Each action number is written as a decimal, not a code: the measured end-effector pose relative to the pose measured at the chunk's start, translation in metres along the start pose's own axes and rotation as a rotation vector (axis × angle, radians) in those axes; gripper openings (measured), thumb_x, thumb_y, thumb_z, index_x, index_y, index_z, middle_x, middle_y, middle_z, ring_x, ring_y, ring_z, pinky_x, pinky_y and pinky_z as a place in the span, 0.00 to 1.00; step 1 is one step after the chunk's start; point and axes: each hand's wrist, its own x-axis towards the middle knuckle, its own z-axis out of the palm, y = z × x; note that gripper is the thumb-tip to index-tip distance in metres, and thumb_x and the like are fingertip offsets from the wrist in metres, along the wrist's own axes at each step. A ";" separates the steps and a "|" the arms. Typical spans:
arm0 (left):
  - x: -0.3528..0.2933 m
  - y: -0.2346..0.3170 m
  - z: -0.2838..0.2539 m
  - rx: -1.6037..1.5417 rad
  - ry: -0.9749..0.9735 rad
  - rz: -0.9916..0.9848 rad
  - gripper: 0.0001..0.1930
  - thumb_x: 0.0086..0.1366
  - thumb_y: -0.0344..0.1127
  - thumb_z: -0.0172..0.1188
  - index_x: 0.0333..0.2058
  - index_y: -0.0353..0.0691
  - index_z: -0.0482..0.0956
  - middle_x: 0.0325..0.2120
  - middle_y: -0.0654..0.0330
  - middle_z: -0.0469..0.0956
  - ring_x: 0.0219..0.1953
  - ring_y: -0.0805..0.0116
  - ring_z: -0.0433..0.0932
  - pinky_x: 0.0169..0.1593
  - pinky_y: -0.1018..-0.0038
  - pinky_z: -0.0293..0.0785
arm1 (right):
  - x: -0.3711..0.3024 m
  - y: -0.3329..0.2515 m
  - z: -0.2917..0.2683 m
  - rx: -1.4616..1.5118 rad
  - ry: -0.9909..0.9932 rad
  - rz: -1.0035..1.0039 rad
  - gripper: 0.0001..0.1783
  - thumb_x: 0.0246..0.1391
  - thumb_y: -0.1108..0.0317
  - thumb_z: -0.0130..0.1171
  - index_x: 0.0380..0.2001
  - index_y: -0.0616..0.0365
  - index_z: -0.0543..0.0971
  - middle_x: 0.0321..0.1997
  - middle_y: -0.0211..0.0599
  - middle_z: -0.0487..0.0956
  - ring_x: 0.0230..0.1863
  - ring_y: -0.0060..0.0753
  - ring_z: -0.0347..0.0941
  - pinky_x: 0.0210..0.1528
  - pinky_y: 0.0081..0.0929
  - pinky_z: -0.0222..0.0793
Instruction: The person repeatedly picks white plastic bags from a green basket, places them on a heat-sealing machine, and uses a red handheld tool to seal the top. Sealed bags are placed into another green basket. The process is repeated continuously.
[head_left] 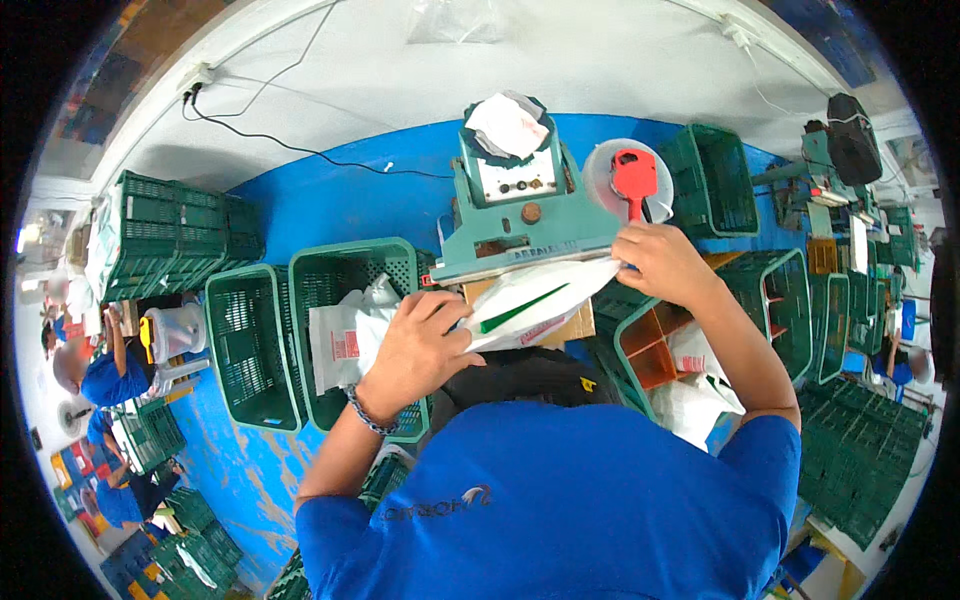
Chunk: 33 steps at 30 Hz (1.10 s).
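A white plastic bag point(560, 285) is stretched between my two hands, its mouth along the front edge of a green bench sealing machine point(510, 212). A green strip shows on or through the bag's face; I cannot tell which. My left hand point(418, 340) pinches the bag's left end with bent fingers. At the upper right corner of the bag, my right hand point(662, 262) is closed on its edge. Just beyond that hand, a red plastic tool point(634, 178) stands at a round whitish tub point(600, 172).
Green crates point(245, 350) stand to my left, one with white printed bags point(345, 335). On my right, another crate holds orange-brown dividers point(650, 358) and white bags point(695, 405). A black cable point(330, 160) runs from the wall to the machine. People in blue shirts point(115, 380) work far left.
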 end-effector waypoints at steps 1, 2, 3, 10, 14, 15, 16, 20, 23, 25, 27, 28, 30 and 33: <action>-0.002 0.000 -0.003 0.006 -0.019 -0.017 0.15 0.41 0.42 0.69 0.19 0.40 0.73 0.33 0.60 0.74 0.41 0.59 0.72 0.44 0.62 0.66 | -0.001 0.002 0.001 -0.042 0.081 -0.091 0.09 0.37 0.65 0.60 0.22 0.56 0.72 0.27 0.33 0.72 0.33 0.36 0.71 0.31 0.34 0.69; -0.005 -0.002 -0.005 0.021 -0.055 -0.038 0.15 0.43 0.42 0.68 0.19 0.40 0.72 0.29 0.60 0.74 0.37 0.59 0.72 0.41 0.63 0.67 | -0.004 0.001 0.001 -0.052 0.108 -0.081 0.08 0.36 0.66 0.59 0.21 0.55 0.71 0.26 0.32 0.68 0.32 0.35 0.69 0.30 0.32 0.69; -0.007 -0.003 -0.007 0.036 -0.079 -0.070 0.14 0.44 0.42 0.67 0.19 0.40 0.72 0.26 0.60 0.73 0.33 0.59 0.73 0.39 0.65 0.68 | -0.006 -0.001 0.001 -0.102 0.143 -0.078 0.08 0.36 0.66 0.59 0.22 0.55 0.72 0.27 0.32 0.69 0.32 0.34 0.69 0.31 0.31 0.69; -0.007 -0.037 -0.003 0.154 0.145 -0.119 0.06 0.47 0.34 0.63 0.17 0.44 0.75 0.16 0.61 0.70 0.26 0.62 0.71 0.32 0.66 0.68 | -0.020 -0.080 -0.009 0.294 0.197 -0.402 0.15 0.42 0.68 0.59 0.38 0.50 0.79 0.38 0.34 0.75 0.44 0.42 0.69 0.45 0.38 0.68; -0.005 -0.025 0.008 0.194 0.127 -0.065 0.06 0.47 0.35 0.63 0.18 0.42 0.75 0.19 0.63 0.74 0.30 0.63 0.73 0.35 0.66 0.69 | -0.027 -0.085 -0.005 0.218 -0.116 -0.727 0.05 0.38 0.69 0.57 0.23 0.57 0.77 0.33 0.37 0.76 0.45 0.40 0.70 0.45 0.39 0.67; -0.009 -0.015 0.007 0.232 0.103 -0.083 0.07 0.47 0.35 0.63 0.18 0.42 0.75 0.20 0.63 0.74 0.32 0.63 0.73 0.36 0.66 0.69 | -0.030 -0.072 -0.004 0.208 -0.161 -0.669 0.04 0.37 0.69 0.57 0.20 0.57 0.76 0.31 0.37 0.76 0.44 0.40 0.70 0.44 0.40 0.67; -0.013 -0.004 0.004 0.274 0.071 -0.109 0.07 0.47 0.35 0.63 0.18 0.42 0.75 0.20 0.63 0.75 0.34 0.64 0.74 0.38 0.66 0.70 | -0.034 -0.053 -0.007 0.027 -0.268 -0.477 0.04 0.38 0.70 0.57 0.20 0.58 0.77 0.27 0.36 0.75 0.42 0.40 0.71 0.42 0.39 0.66; -0.025 0.063 0.011 0.298 0.135 -0.075 0.08 0.45 0.37 0.64 0.20 0.42 0.75 0.25 0.62 0.76 0.44 0.64 0.75 0.47 0.64 0.71 | -0.042 -0.014 -0.004 0.090 0.165 -0.248 0.10 0.48 0.67 0.57 0.35 0.56 0.74 0.33 0.35 0.74 0.38 0.38 0.71 0.39 0.37 0.68; -0.028 0.087 0.000 0.387 0.228 -0.108 0.07 0.44 0.33 0.63 0.21 0.39 0.75 0.28 0.61 0.78 0.45 0.62 0.75 0.48 0.60 0.70 | -0.052 -0.022 -0.014 -0.008 0.256 -0.300 0.09 0.47 0.68 0.58 0.34 0.54 0.75 0.31 0.31 0.74 0.37 0.35 0.71 0.39 0.32 0.65; -0.033 0.099 -0.010 0.459 0.231 -0.119 0.07 0.47 0.36 0.63 0.20 0.42 0.75 0.34 0.62 0.81 0.49 0.63 0.74 0.53 0.58 0.68 | -0.065 -0.030 -0.035 -0.131 0.277 -0.331 0.10 0.45 0.68 0.61 0.33 0.55 0.76 0.29 0.30 0.74 0.35 0.34 0.71 0.37 0.28 0.63; -0.038 0.104 -0.014 0.418 0.360 -0.216 0.06 0.48 0.30 0.63 0.20 0.38 0.75 0.36 0.59 0.81 0.47 0.62 0.76 0.51 0.62 0.69 | -0.078 -0.039 -0.050 -0.112 0.366 -0.380 0.07 0.42 0.67 0.62 0.26 0.53 0.75 0.30 0.29 0.75 0.35 0.33 0.70 0.39 0.28 0.62; -0.039 0.104 -0.012 0.205 0.444 -0.330 0.05 0.48 0.29 0.64 0.22 0.37 0.76 0.36 0.59 0.81 0.45 0.62 0.76 0.49 0.64 0.70 | -0.081 -0.040 -0.055 -0.084 0.441 -0.392 0.07 0.42 0.66 0.63 0.25 0.53 0.75 0.31 0.30 0.75 0.35 0.34 0.70 0.39 0.28 0.62; -0.039 0.102 0.006 -0.255 0.592 -0.673 0.04 0.48 0.25 0.64 0.25 0.34 0.78 0.36 0.58 0.81 0.43 0.62 0.78 0.46 0.69 0.72 | -0.084 -0.039 -0.054 -0.227 0.480 -0.235 0.10 0.43 0.62 0.62 0.20 0.55 0.73 0.38 0.31 0.76 0.38 0.35 0.70 0.42 0.32 0.62; -0.021 0.069 0.048 -0.171 0.763 -0.428 0.09 0.47 0.22 0.64 0.31 0.34 0.80 0.34 0.59 0.80 0.37 0.67 0.77 0.40 0.75 0.71 | -0.063 -0.025 -0.020 0.038 0.505 -0.221 0.13 0.43 0.61 0.63 0.20 0.59 0.72 0.39 0.33 0.75 0.38 0.38 0.70 0.41 0.34 0.63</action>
